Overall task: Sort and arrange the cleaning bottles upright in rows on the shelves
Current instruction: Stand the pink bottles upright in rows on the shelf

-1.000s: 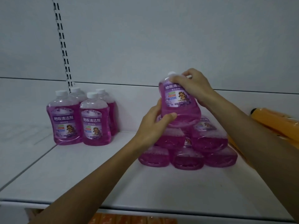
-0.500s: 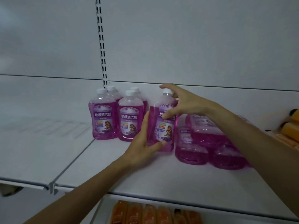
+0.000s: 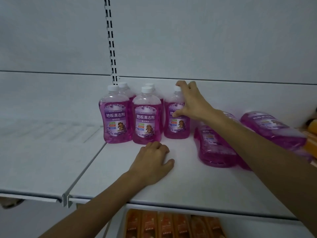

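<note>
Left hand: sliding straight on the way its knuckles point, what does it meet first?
Probably the base of the middle front bottle, left of the gripped bottle; depth is slightly unclear.

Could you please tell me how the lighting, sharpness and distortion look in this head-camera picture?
Head view: dim, flat, bluish light, no glare on the shelf; labels on the standing bottles read sharp; the lying bottles at right smear with blur; the slotted upright leans, a wide-lens effect.
</note>
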Demonstrator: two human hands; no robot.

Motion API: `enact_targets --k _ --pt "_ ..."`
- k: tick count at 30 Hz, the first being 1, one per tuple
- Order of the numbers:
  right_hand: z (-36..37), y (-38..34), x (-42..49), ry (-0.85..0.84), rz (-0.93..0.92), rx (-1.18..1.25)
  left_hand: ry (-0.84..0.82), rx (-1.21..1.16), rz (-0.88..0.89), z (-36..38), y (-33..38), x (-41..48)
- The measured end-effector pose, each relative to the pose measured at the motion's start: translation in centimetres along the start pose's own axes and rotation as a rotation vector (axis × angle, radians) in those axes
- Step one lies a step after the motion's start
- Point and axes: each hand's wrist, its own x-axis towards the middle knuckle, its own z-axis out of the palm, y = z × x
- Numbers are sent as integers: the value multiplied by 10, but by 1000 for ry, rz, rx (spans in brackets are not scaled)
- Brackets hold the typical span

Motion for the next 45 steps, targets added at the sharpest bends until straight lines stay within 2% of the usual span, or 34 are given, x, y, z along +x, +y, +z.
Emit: enact_targets --k 5,10,12,15,18,23,27,29,32,36,40,42,45 --pt "4 -7 12 36 38 -307 13 -2 3 1 1 -1" --pt "7 -8 8 43 28 -358 12 -5 6 1 1 -1" --pt "0 -3 7 -21 26 -286 13 -12 14 1 0 -1" --pt "-27 12 3 -32 141 84 22 -10 38 -1 0 -1" --pt "-57 37 -8 -13 232 58 46 -5 84 -3 5 3" --pt "-75 76 -28 -196 428 -85 104 -350 38 -11 42 28" --pt "-67 82 -36 -424 474 -183 99 -501 64 -11 79 52" --pt "-63 82 -35 -445 475 -162 70 -552 60 -4 93 60" --pt "-62 83 -32 -457 483 -110 50 -752 -12 5 106 67" --pt "-62 80 -33 -328 521 3 -20 -892 -115 4 112 70" --pt "-69 70 -41 -107 491 79 193 -932 -135 5 127 59" --pt "-75 60 -44 35 449 198 245 -1068 -147 2 132 54" --pt "-81 39 -45 237 351 287 197 -1320 -178 -9 132 54"
